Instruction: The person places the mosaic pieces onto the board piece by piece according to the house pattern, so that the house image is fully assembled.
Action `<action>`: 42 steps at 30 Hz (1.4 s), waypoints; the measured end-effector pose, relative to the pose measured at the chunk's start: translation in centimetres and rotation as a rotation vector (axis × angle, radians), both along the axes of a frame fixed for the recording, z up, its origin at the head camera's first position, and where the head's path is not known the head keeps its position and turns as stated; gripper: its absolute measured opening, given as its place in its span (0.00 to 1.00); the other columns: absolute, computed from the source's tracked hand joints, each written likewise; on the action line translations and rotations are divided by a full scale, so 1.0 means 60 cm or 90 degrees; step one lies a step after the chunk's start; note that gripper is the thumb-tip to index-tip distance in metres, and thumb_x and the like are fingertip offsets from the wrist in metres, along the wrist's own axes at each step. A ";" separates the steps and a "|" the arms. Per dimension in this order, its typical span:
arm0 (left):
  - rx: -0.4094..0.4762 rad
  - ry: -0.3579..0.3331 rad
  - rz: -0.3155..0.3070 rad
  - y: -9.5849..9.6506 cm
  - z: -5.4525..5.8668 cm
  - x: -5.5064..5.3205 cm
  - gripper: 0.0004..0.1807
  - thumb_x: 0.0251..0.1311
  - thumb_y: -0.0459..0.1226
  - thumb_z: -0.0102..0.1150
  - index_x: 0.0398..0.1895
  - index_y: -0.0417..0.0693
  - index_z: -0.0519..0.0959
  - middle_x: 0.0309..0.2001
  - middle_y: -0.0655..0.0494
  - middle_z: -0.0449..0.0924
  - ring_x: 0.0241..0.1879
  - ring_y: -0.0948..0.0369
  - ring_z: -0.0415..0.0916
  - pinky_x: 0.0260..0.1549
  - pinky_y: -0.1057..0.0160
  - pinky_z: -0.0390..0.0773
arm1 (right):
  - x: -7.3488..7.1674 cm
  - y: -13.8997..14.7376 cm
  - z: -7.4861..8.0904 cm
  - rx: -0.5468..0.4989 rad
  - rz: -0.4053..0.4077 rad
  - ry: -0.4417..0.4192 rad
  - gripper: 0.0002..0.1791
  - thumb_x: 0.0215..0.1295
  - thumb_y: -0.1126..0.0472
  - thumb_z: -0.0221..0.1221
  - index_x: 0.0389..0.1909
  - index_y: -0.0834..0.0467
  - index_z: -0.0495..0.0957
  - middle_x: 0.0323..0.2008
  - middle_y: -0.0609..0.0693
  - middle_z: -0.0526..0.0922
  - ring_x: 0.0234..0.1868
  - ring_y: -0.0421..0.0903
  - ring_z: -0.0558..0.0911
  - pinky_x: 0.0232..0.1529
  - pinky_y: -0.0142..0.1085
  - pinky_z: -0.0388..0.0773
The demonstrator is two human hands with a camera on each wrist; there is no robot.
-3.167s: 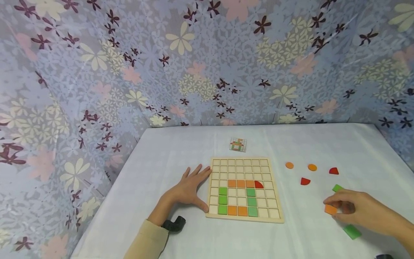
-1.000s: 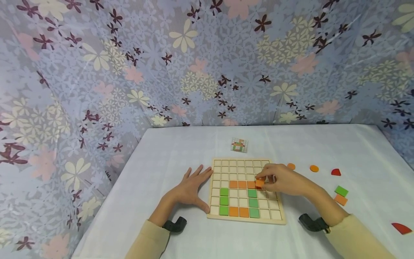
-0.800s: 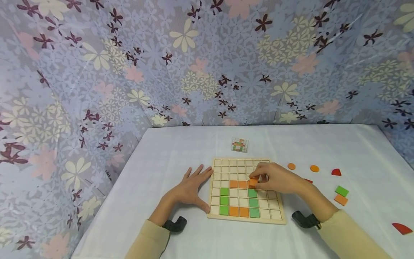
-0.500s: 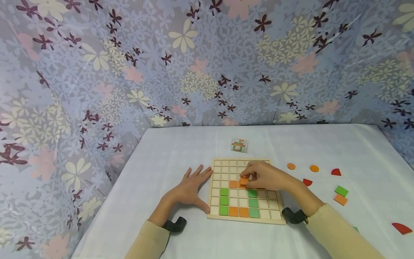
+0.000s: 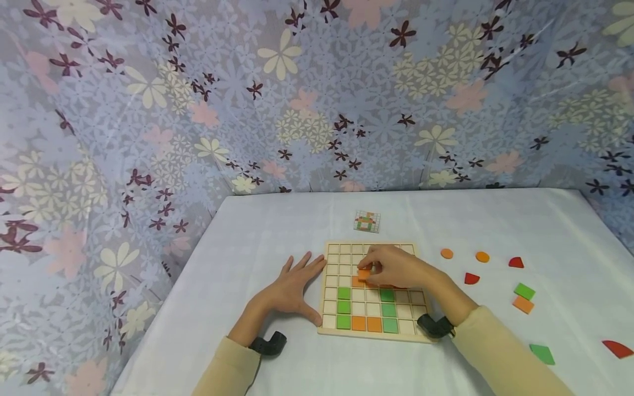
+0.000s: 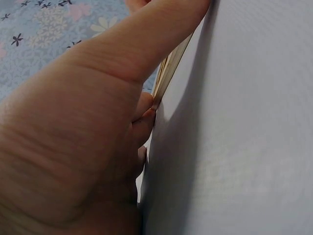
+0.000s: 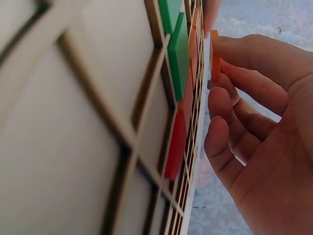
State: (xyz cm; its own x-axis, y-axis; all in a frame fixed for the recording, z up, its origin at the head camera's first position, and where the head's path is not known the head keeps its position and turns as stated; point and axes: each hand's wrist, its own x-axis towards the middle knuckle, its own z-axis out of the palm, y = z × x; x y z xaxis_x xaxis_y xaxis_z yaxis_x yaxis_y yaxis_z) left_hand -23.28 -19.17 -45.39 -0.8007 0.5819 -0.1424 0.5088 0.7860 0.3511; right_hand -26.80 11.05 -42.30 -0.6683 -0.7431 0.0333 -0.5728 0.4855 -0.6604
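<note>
My left hand point(image 5: 289, 291) lies on the table with fingers spread, its fingertips and thumb at the left edge of the wooden grid board point(image 5: 329, 254). My right hand point(image 5: 398, 267) is over the board's middle and pinches an orange square tile point(image 5: 364, 274) between thumb and fingers. In the right wrist view that tile point(image 7: 215, 56) stands on edge, close over the grid. Light green tiles point(image 5: 344, 307) form a column on the left, green tiles point(image 5: 389, 311) another on the right, with orange tiles point(image 5: 366, 324) between them at the bottom. A red quarter-circle point(image 7: 176, 147) sits in the grid, hidden by my hand from above.
Behind the board lies a small pattern card point(image 5: 367, 221). To the right are orange discs point(image 5: 447, 253), red quarter-circles point(image 5: 471, 278), a green tile point(image 5: 524, 291) beside an orange tile point(image 5: 523, 304), and a green piece point(image 5: 542, 353). Flowered cloth point(image 5: 317, 110) hangs behind the table.
My right hand has carried the orange tile from the right side of the table onto the board, then leftward along the orange row. My left hand has stayed at the board's edge.
</note>
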 end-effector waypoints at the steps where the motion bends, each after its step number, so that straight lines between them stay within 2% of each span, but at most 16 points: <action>1: -0.001 0.000 0.000 0.000 0.000 0.000 0.76 0.19 0.79 0.60 0.78 0.59 0.44 0.76 0.65 0.39 0.74 0.57 0.29 0.68 0.45 0.28 | -0.001 -0.003 -0.001 0.002 0.000 0.004 0.15 0.61 0.58 0.65 0.49 0.55 0.84 0.37 0.43 0.78 0.31 0.37 0.76 0.33 0.33 0.77; 8: 0.000 -0.003 -0.004 0.000 0.003 0.000 0.76 0.20 0.79 0.60 0.78 0.58 0.44 0.76 0.64 0.39 0.74 0.56 0.29 0.68 0.44 0.28 | 0.001 -0.031 0.001 0.023 0.018 0.043 0.15 0.59 0.58 0.66 0.47 0.56 0.84 0.35 0.42 0.77 0.31 0.35 0.75 0.34 0.32 0.76; 25: -0.002 -0.003 -0.010 -0.001 0.003 0.001 0.75 0.22 0.77 0.62 0.77 0.58 0.44 0.76 0.65 0.39 0.74 0.56 0.30 0.68 0.43 0.29 | 0.006 -0.073 -0.008 0.053 0.029 0.047 0.14 0.61 0.58 0.65 0.48 0.55 0.84 0.33 0.42 0.76 0.30 0.38 0.73 0.33 0.33 0.74; 34: -0.001 -0.001 -0.011 -0.001 0.000 0.000 0.75 0.21 0.78 0.61 0.77 0.58 0.44 0.76 0.65 0.38 0.74 0.56 0.30 0.68 0.44 0.28 | 0.012 -0.074 -0.002 0.058 0.020 0.046 0.14 0.60 0.59 0.66 0.47 0.56 0.84 0.33 0.43 0.77 0.31 0.39 0.74 0.33 0.32 0.74; 42: 0.003 -0.003 -0.007 0.002 0.003 0.000 0.75 0.21 0.77 0.63 0.77 0.58 0.45 0.76 0.65 0.39 0.74 0.56 0.30 0.68 0.44 0.28 | 0.015 -0.049 0.004 0.045 0.006 0.051 0.13 0.62 0.60 0.64 0.47 0.56 0.84 0.35 0.42 0.77 0.32 0.37 0.74 0.35 0.33 0.75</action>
